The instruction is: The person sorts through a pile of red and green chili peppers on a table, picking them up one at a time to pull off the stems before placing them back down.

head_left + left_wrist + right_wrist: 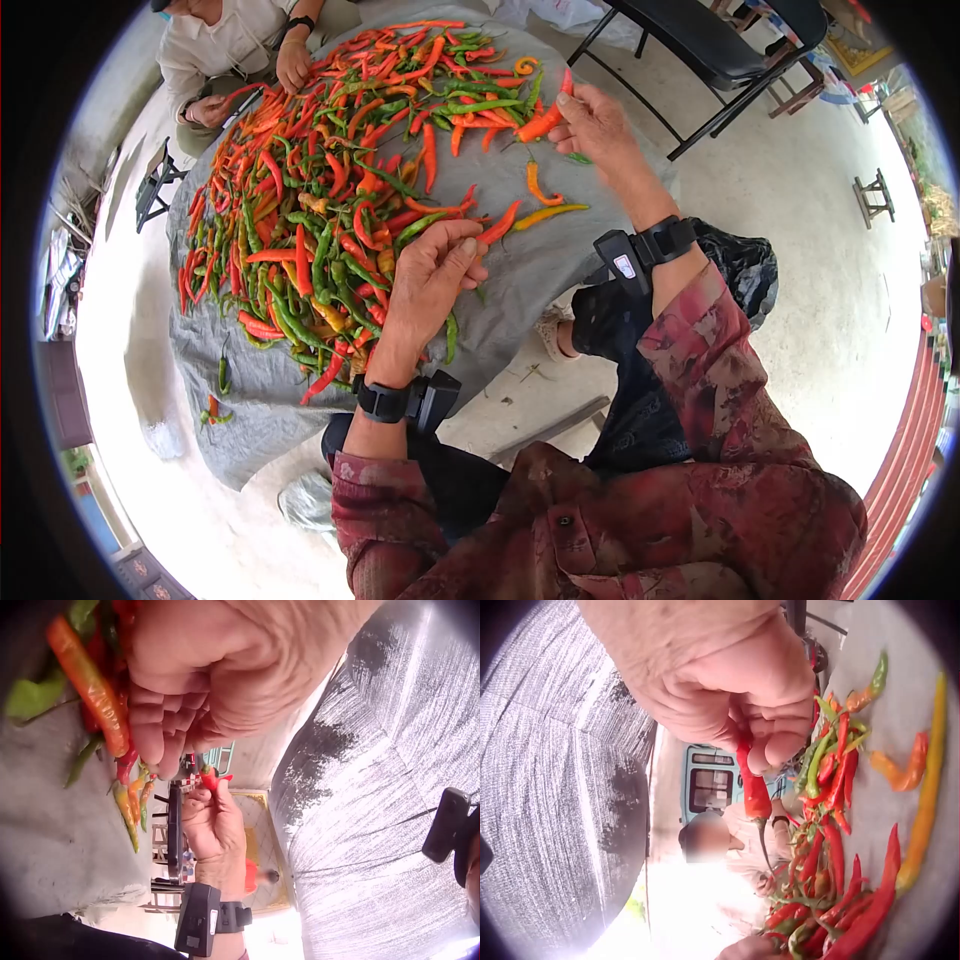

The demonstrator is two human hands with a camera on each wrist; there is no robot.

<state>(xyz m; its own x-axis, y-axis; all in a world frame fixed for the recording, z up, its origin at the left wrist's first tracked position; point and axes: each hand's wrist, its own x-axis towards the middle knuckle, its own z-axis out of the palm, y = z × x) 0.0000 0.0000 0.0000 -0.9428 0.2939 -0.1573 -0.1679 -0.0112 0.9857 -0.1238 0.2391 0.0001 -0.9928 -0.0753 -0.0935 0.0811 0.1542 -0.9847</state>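
Observation:
In the head view my right hand (600, 125) is raised over the far right of the cloth and pinches a red chili pepper (542, 124) between thumb and fingers. The right wrist view shows this chili (754, 787) pointing down, its thin stem hanging free. My left hand (435, 270) is over the near edge of the chili heap, fingers loosely curled, with no chili visible in them. Just beyond its fingertips a red chili (500, 222) lies on the cloth. Beside that are a yellow chili (550, 216) and a short orange one (540, 187).
A large heap of red and green chilies (330, 200) covers much of the grey cloth (540, 260). Across it sits another person (235, 45) whose hands are at the heap. A black folding chair (690, 50) stands at the back right, a small stool (874, 198) farther right.

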